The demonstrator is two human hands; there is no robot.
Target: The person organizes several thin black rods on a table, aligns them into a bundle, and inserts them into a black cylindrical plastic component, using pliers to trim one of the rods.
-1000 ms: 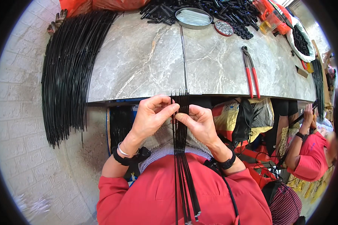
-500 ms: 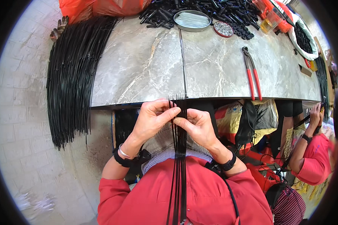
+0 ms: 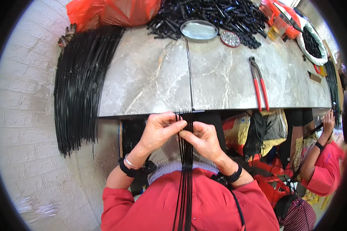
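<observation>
A bundle of thin black rods (image 3: 186, 154) runs from my chest up to the near edge of the grey marble table (image 3: 158, 77), its tips resting on that edge. My left hand (image 3: 160, 129) pinches the rods near their tips from the left. My right hand (image 3: 202, 140) grips the same bundle from the right, just below the left hand's fingers. Both wrists wear black bands.
A big sheaf of long black rods (image 3: 79, 84) hangs over the table's left end. Red-handled pliers (image 3: 259, 82) lie on the right of the table. At the back are short black pieces (image 3: 216, 15), a round metal lid (image 3: 199, 30) and red bags (image 3: 115, 11). Another person in red (image 3: 324, 161) works at right.
The view has shifted slightly. My hands keep hold of the bundle, with the fingers moved closer together near its tips at the table's edge.
</observation>
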